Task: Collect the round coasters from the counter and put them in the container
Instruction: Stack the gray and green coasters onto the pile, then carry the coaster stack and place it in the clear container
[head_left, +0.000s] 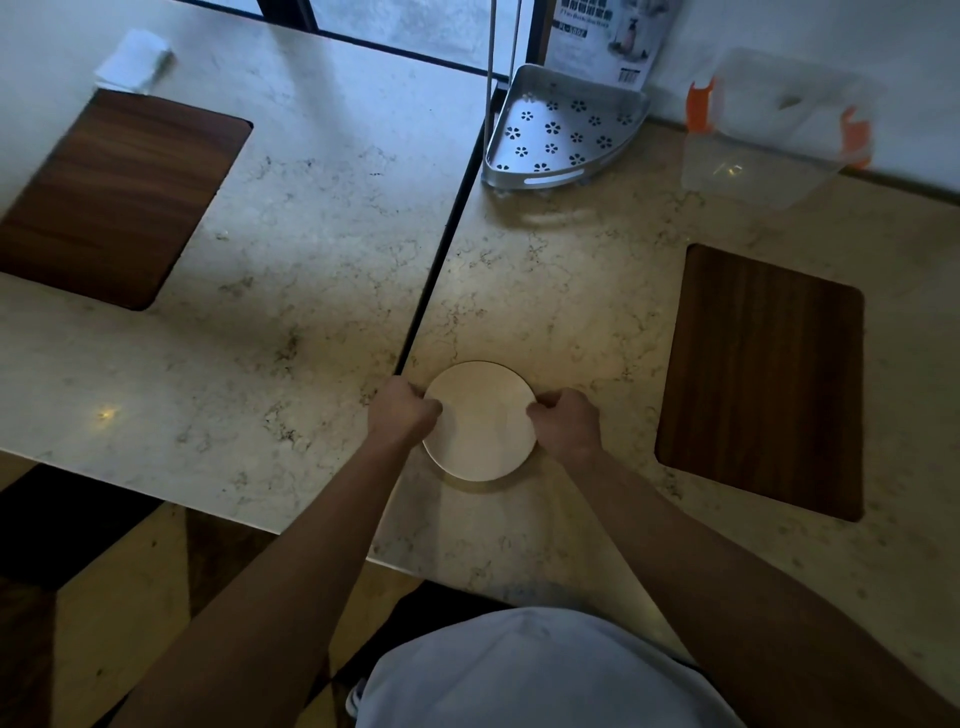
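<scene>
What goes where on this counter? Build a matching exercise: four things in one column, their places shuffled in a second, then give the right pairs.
Things:
1. round coaster
2. clear container
3. metal corner rack
4. folded white cloth

Places:
A. far left, beyond a wooden board
B. far right corner, orange clips on its sides
C. between the left hand and the right hand
D. far middle, in front of a printed box

Pairs: 1-C, 2-B, 3-D, 4-A
</scene>
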